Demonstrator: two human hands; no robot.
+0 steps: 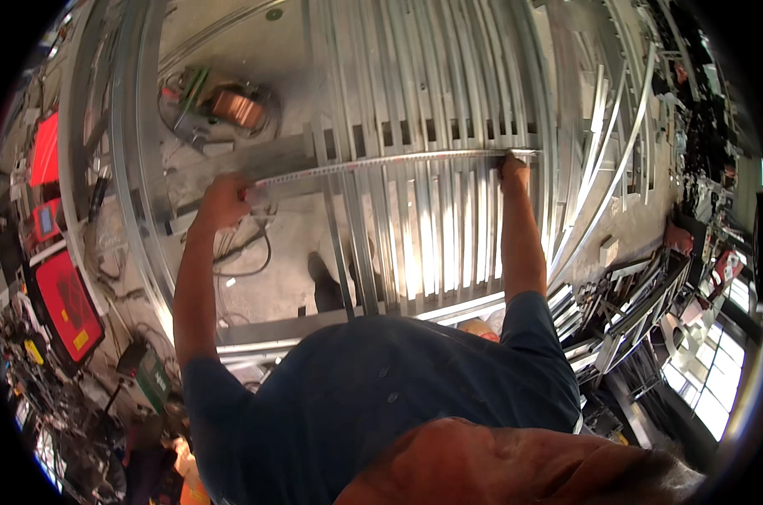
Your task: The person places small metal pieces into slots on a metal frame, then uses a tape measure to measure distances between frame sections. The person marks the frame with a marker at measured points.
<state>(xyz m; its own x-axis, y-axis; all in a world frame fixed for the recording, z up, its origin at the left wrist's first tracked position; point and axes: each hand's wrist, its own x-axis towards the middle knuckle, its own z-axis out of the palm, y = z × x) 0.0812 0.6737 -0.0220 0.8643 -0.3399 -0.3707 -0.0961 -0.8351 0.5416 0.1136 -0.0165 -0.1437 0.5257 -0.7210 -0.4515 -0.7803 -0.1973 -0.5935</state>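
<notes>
Left of the row of metal bars [444, 227], well apart from it, stand red boxes [66, 303] (shut or open, and holding what, I can't tell). My measuring tape [381, 162] is stretched crosswise over the row and runs out past its left side to my left hand [224, 202], whose fingers are curled closed on that end. My right hand [514, 174] is bunched against the tape near the row's right edge; whether it pinches the tape or presses it down, I can't tell. Beyond the tape, left of the row, a copper-coloured block [236, 109] sits among cables. My dark shoe [327, 286] shows just left of the row, and long pale strips [608, 172] lie to its right.
</notes>
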